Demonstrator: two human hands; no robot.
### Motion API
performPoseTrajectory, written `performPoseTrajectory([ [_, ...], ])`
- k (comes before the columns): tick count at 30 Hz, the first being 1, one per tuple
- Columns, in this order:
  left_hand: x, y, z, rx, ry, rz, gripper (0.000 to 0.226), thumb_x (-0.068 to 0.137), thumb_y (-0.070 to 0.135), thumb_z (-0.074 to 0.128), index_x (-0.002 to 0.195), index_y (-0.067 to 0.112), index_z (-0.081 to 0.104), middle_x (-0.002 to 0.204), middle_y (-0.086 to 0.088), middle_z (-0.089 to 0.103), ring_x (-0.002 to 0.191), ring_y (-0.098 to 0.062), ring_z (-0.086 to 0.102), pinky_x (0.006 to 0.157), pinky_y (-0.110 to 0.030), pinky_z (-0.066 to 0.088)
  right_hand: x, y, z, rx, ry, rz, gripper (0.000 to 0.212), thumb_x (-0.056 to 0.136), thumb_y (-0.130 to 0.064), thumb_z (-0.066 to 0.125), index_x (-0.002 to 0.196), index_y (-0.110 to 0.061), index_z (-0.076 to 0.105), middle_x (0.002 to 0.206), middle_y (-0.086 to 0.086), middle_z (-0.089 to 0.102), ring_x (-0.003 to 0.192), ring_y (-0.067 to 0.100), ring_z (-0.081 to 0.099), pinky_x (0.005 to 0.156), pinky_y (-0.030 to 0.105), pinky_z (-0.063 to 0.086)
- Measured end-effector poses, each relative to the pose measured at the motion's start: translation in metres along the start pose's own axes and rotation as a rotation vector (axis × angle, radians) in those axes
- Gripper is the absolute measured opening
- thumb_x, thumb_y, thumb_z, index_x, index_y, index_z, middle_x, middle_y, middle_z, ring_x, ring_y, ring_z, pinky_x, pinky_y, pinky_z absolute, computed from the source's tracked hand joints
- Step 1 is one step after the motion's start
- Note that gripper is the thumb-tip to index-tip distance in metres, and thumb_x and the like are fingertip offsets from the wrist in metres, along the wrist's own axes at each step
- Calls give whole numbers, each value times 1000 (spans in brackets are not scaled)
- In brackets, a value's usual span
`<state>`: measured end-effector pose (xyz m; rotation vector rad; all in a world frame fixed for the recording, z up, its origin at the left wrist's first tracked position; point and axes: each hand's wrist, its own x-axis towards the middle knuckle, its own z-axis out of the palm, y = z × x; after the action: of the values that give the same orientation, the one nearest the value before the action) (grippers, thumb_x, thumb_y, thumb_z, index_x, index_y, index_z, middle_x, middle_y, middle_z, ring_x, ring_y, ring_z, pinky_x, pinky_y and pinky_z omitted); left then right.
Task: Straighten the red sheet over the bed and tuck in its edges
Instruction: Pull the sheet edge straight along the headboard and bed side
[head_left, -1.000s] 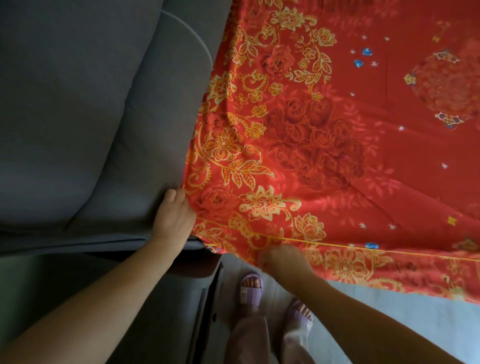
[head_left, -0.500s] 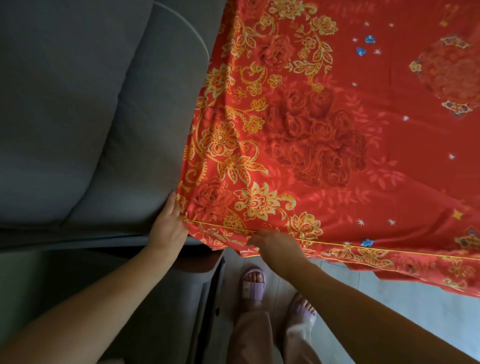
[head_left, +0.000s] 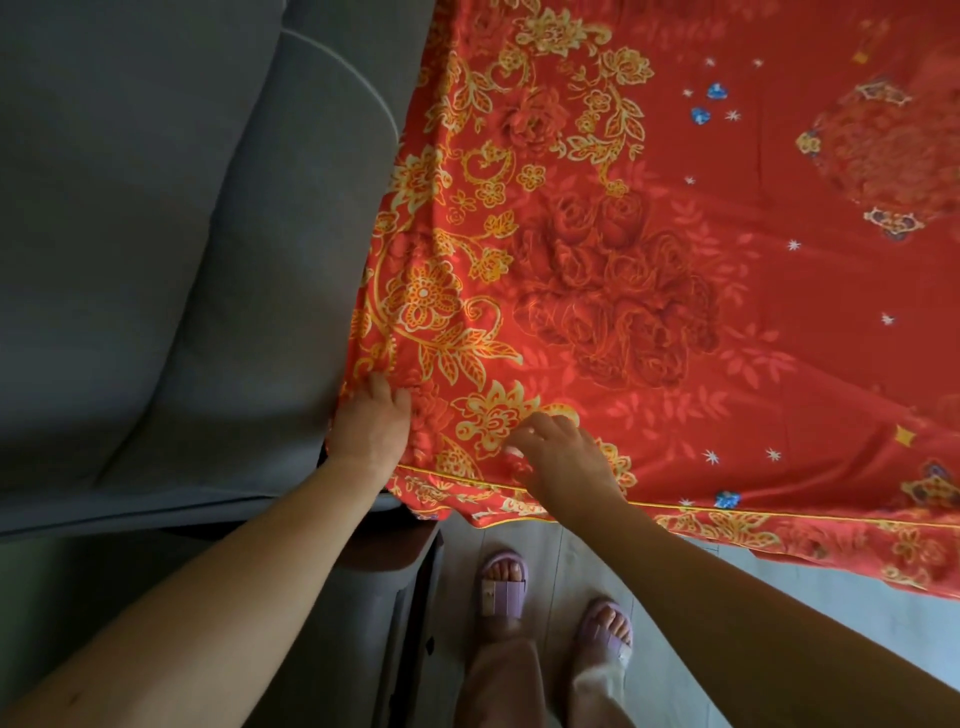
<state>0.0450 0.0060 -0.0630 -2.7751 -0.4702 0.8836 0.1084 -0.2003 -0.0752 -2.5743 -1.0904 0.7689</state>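
Observation:
The red sheet (head_left: 675, 270) with gold flowers covers the bed, filling the upper right of the head view. Its near border hangs over the bed's front edge. My left hand (head_left: 370, 426) rests at the sheet's near left corner, where the cloth meets the grey headboard, fingers pressed into the seam. My right hand (head_left: 563, 457) lies flat on top of the sheet near the front edge, fingers spread, holding nothing. Small creases gather between the two hands.
A grey padded headboard (head_left: 156, 234) fills the left side. Below it is a dark bedside unit (head_left: 395, 582). My feet in purple slippers (head_left: 501, 582) stand on pale floor (head_left: 831, 639) close to the bed's front edge.
My right hand let go of the hanging border and moved up onto the top of the sheet. My left hand shifted slightly onto the corner. The border hangs shorter near the corner.

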Motion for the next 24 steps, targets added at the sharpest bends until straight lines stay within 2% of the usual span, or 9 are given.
performPoseTrajectory([
  [3,8,5,-11,-42,-92,-93,35,96,6,27,125,3,47,130,-25,51,109,-37,60,83,-41,52,5,8,-8,-1,-12,27,36,84,-16,60,118,-26,58,129,2,54,120,27,46,97,40,39],
  [5,18,8,-22,-63,0,-65,35,95,2,30,117,6,57,117,-14,63,105,-31,64,80,-38,52,10,14,-14,-11,4,48,39,82,-16,61,119,-27,57,131,3,53,121,28,46,98,42,39],
  [7,34,5,-31,-11,156,-16,33,94,3,33,119,6,54,117,-15,60,104,-32,63,79,-39,53,18,19,-18,-27,34,64,42,80,-17,65,120,-28,56,132,3,51,120,28,46,98,43,40],
  [9,54,3,-31,-46,263,101,42,93,3,37,135,8,39,138,-18,42,123,-36,49,89,-44,50,27,25,-23,-43,90,78,45,77,-19,68,120,-28,55,132,3,51,120,29,47,97,44,41],
  [11,76,10,-38,-149,246,303,65,89,-3,41,146,20,20,158,-8,12,144,-36,19,103,-48,42,36,34,-27,-45,152,103,47,75,-17,68,120,-26,55,132,4,52,120,30,48,95,46,43],
  [13,97,24,-42,-223,180,373,76,88,-5,42,148,29,11,161,3,-3,147,-36,2,108,-50,36,44,40,-29,-36,200,127,46,75,-15,67,118,-24,56,133,6,51,120,32,48,94,48,44],
  [17,127,25,-28,-363,-14,82,67,97,31,39,150,21,-1,160,-3,-11,146,-40,-9,121,-52,7,49,49,-31,-44,182,159,48,78,-17,65,124,-24,52,141,6,44,126,32,42,97,47,41],
  [21,114,1,-25,-428,-90,-221,81,94,26,48,148,3,-8,158,-18,-16,146,-36,-10,120,-43,-2,43,55,-37,-10,122,167,53,81,-21,64,129,-29,46,144,2,40,129,30,38,100,47,40],
  [24,106,3,-26,-534,-101,-355,83,92,20,51,148,3,-7,157,-19,-15,146,-37,-9,120,-44,2,32,59,-42,42,95,198,49,81,-21,64,127,-28,48,144,1,39,129,28,37,101,47,40],
])
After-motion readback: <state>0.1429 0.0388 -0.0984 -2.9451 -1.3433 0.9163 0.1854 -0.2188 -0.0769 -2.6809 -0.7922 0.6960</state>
